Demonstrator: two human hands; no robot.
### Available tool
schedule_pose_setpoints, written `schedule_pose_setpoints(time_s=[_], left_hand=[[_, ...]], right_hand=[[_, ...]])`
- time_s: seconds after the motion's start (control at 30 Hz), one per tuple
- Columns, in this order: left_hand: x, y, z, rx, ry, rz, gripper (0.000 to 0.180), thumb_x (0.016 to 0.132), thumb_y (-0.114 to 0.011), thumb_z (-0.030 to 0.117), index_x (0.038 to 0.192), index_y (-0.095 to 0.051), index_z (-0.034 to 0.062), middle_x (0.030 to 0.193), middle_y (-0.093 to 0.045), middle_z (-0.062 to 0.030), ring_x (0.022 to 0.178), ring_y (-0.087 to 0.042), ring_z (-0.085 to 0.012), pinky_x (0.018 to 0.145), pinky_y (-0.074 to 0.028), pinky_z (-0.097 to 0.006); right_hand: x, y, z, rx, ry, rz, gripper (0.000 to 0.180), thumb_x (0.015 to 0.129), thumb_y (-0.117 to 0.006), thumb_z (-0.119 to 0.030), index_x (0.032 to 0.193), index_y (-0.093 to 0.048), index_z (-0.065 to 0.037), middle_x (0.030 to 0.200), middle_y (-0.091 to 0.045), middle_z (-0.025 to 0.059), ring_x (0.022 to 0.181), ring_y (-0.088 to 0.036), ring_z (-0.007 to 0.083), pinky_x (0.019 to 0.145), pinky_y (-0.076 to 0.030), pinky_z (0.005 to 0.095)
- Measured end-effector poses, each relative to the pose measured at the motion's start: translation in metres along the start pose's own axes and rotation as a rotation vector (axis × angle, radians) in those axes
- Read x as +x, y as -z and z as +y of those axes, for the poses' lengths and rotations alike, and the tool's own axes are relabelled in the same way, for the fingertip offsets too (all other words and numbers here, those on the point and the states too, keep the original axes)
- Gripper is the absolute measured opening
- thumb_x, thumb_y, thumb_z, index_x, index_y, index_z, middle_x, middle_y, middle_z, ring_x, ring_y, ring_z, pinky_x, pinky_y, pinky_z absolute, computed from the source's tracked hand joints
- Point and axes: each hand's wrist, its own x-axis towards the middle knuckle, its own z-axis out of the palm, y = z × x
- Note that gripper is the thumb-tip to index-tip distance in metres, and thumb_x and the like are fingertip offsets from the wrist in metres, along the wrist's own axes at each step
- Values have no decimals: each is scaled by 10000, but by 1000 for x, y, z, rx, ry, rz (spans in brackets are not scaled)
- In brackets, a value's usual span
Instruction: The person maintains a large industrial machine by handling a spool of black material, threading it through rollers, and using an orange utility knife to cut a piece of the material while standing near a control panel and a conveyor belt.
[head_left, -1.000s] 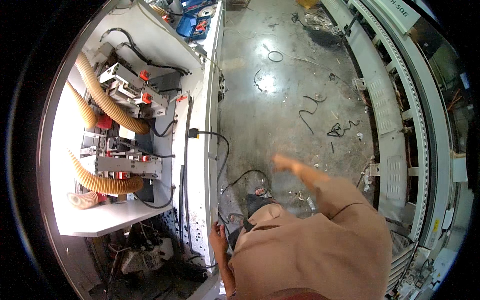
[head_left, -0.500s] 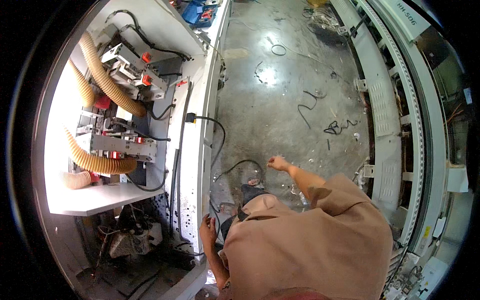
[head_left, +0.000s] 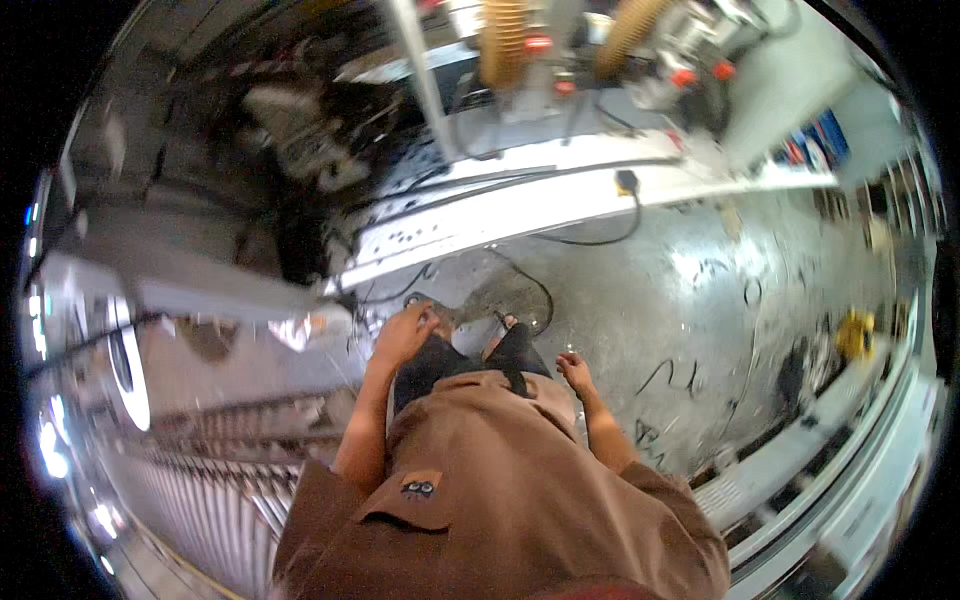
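Note:
My left hand [head_left: 403, 334] hangs in front of my body, above my dark trouser leg, with its fingers loosely stretched and nothing in them. My right hand [head_left: 574, 370] is beside my other thigh over the concrete floor, holding nothing, its fingers slightly bent and apart. Neither hand touches the machine. Nearest to them, a black cable [head_left: 549, 300] curves over the floor by my feet. Beyond it runs the white ledge [head_left: 400, 245] of a machine frame, where a black plug with a yellow mark [head_left: 627, 182] sits. The picture is smeared by motion.
Ribbed tan hoses [head_left: 502, 45] and red-marked machine parts stand behind the ledge. A grey frame beam [head_left: 190, 288] reaches in from the left. Black cable scraps [head_left: 672, 376] lie on the floor [head_left: 690, 260] at right, near a long grey machine rail [head_left: 850, 430]. A yellow object [head_left: 856, 335] lies farther right.
The view has swung to the left, so the white ledge now lies across the front. My left hand has come forward in front of my body, and my right hand has drawn in beside my thigh.

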Motion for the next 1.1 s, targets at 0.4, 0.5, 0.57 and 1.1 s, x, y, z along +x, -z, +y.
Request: schedule_pose_setpoints(time_s=[0.4, 0.5, 0.57, 1.1], left_hand=[[-42, -15, -120, -257, 225, 281, 431, 977, -653, 366, 1293, -658, 73, 1040, -766, -138, 1020, -705, -363, 1051, -414, -524], [-73, -5, -162, -281, 326, 313, 433, 979, -648, 368, 1288, -659, 66, 1025, -767, -141, 1050, -693, -369, 1018, -449, -507], [-93, -5, -193, -273, 346, 402, 431, 984, -633, 379, 1277, -650, 64, 1028, -761, -147, 1033, -687, -393, 910, -518, -507], [-293, -3, -265, -581, 862, 993, 412, 972, -661, 350, 1243, -666, 39, 1101, -735, -193, 1067, -673, -405, 909, -523, -504]], right_hand=[[18, 26, -102, -539, 130, -193, 342, 1017, -690, -234, 1254, -680, 13, 1136, -738, 128, 1026, -686, 206, 894, -559, 340], [13, -15, -161, -627, 106, -252, 469, 999, -714, -319, 1291, -636, 41, 1133, -712, 151, 952, -688, 218, 845, -546, 367], [23, -48, -189, -609, 159, -326, 446, 1017, -686, -316, 1315, -642, 12, 1155, -717, 136, 968, -694, 223, 866, -556, 379], [-8, -547, -346, -1645, 819, -1133, 458, 994, -656, -358, 1303, -639, -20, 1160, -735, 149, 1088, -710, 281, 923, -557, 377]])
